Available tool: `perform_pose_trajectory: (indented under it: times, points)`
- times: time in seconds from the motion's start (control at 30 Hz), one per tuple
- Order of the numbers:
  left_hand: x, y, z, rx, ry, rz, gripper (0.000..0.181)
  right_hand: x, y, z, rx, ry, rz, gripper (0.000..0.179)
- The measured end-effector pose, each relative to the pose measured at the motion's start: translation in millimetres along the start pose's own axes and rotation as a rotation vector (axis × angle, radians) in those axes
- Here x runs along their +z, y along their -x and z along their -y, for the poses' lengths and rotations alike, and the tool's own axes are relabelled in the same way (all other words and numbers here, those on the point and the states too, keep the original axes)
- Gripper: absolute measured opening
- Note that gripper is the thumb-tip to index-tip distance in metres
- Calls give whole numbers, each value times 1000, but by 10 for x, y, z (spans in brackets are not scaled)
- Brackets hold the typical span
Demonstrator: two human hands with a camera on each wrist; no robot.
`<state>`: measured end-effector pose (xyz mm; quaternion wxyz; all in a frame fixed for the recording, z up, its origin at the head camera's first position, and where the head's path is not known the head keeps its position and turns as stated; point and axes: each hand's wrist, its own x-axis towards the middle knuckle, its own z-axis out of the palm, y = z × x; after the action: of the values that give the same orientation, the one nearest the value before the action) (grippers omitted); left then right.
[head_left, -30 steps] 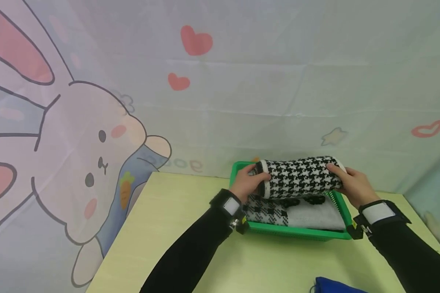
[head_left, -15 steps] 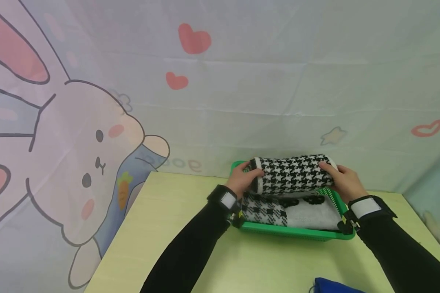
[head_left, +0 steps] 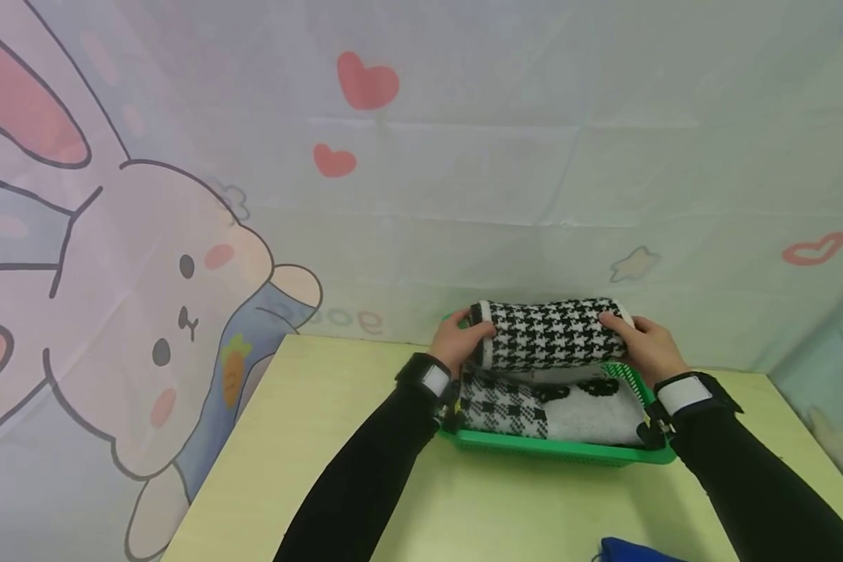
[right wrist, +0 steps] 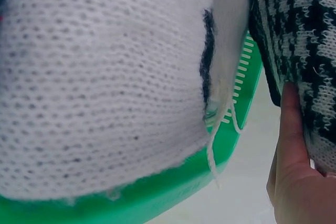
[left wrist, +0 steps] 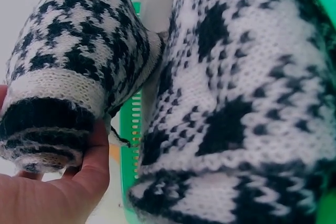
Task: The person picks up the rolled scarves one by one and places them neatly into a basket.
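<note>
You seem to be positioning the houndstooth roll point(head_left: 555, 334), left hand point(head_left: 457, 342) gripping at 9 o'clock, right hand point(head_left: 652, 350) gripping at 3; next, keep it level

On the wall cloth point(head_left: 478, 179), just above the table point(head_left: 351, 382)'s back edge near its left corner, I can see faint lettering point(head_left: 357, 321), perhaps "oog", the rest too pale to read.

The left hand point(left wrist: 65, 195) grips the banded end of a houndstooth knit roll point(left wrist: 73, 38) near the slotted edge of the green basket point(left wrist: 126, 177). A second black-and-white knit point(left wrist: 252, 82) lies inside that edge.
</note>
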<state>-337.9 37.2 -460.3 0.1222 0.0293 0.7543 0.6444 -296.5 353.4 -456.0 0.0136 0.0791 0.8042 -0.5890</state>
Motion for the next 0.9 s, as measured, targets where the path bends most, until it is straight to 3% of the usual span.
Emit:
perform_pose_trajectory:
  times: [0.23,0.47,0.67,0.9]
  points:
    - [-20,-25,12,-2,-6,-6,80,26,-28,18,-8,25,-19,96]
    - [12,-75,49,15,-70,-45,77,15,-8,10,-27,87,-12,84]
    - [14,-73,81,35,-126,-45,76,20,23,-27,-15,143,20,89]
    - [-17,-337,217,31,-258,-12,80,49,34,-61,-18,259,7,60]
